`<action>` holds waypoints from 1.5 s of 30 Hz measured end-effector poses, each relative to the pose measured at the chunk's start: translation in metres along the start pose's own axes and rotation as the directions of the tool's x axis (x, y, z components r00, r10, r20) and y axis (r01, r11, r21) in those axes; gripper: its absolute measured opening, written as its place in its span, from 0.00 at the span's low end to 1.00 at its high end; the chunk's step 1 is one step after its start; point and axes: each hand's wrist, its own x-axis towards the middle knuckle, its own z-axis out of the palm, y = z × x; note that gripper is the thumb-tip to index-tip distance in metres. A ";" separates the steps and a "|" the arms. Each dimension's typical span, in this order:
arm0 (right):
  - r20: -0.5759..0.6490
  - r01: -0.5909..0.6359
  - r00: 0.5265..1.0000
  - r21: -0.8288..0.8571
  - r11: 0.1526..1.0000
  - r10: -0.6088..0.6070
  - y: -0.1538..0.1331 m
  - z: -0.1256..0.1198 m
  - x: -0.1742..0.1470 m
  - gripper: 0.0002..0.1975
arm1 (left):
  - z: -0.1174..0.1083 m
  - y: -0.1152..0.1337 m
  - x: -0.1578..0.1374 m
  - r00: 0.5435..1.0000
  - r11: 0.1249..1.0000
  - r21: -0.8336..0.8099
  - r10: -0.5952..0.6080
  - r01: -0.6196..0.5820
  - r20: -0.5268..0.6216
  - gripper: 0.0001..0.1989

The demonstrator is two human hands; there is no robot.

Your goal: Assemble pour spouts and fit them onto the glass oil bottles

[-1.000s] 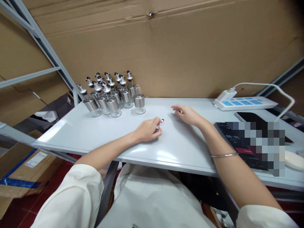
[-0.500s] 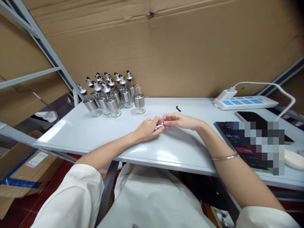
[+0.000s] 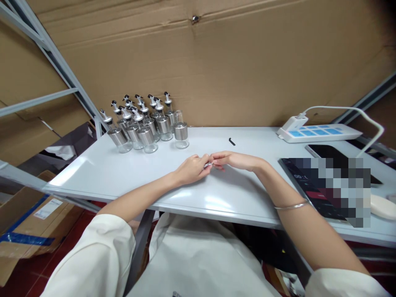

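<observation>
Over the middle of the table my left hand [image 3: 195,168] is closed round a small silver pour spout [image 3: 208,165], most of it hidden by the fingers. My right hand [image 3: 236,161] meets it from the right, fingertips pinched at the spout's end. A small black flip lever [image 3: 232,142] lies on the table behind my hands. To the left, an oil bottle [image 3: 181,131] of glass with a steel band stands without a pourer on its neck.
Several oil bottles [image 3: 147,138] with silver pourers and black levers stand close together at the back left of the white table [image 3: 102,175]. On the right are a power strip [image 3: 321,133] with a plugged-in charger, a phone [image 3: 331,152] and a tablet [image 3: 300,181]. Cardboard [image 3: 235,66] rises behind.
My right hand's fingers have shifted slightly and turned about the end of the spout, now covering more of it. My left hand stays nearly in place.
</observation>
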 end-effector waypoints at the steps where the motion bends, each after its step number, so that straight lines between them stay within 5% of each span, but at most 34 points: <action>1: -0.001 0.002 1.000 -0.005 1.000 -0.002 0.001 0.000 0.000 0.09 | 0.000 0.000 0.000 1.000 1.000 0.005 -0.006 0.006 -0.007 0.07; 13: -0.048 0.076 0.996 -0.032 0.997 -0.078 -0.001 0.005 0.003 0.12 | -0.001 -0.003 0.000 0.998 1.000 0.007 -0.023 0.024 -0.054 0.06; 18: -0.135 0.156 0.977 -0.069 0.985 -0.164 0.000 0.009 0.008 0.18 | -0.005 -0.002 -0.001 0.991 0.981 -0.169 -0.112 0.098 -0.075 0.07; 25: -0.351 0.072 0.928 -0.149 0.986 -0.121 0.001 0.016 0.016 0.18 | -0.007 0.002 0.002 0.944 0.752 -0.598 -0.331 0.277 0.021 0.11; 32: -0.399 0.047 0.907 -0.228 0.973 -0.137 0.000 0.021 0.018 0.17 | -0.006 -0.003 0.003 0.927 0.718 -0.625 -0.373 0.306 0.026 0.12; 37: -0.433 0.072 0.885 -0.231 0.970 -0.169 -0.002 0.020 0.019 0.19 | -0.001 -0.001 0.005 0.917 0.390 -0.871 -0.371 0.298 0.148 0.15; 39: -0.442 0.069 0.882 -0.229 0.971 -0.167 -0.003 0.021 0.019 0.19 | -0.001 0.000 0.006 0.913 0.331 -0.892 -0.367 0.307 0.177 0.15; 41: -0.451 0.058 0.878 -0.228 0.972 -0.159 -0.004 0.022 0.018 0.18 | -0.001 0.001 0.006 0.912 0.364 -0.878 -0.372 0.312 0.170 0.15; 45: -0.471 0.046 0.867 -0.244 0.969 -0.160 -0.002 0.023 0.018 0.15 | -0.006 0.002 0.004 0.934 0.724 -0.628 -0.358 0.286 0.012 0.11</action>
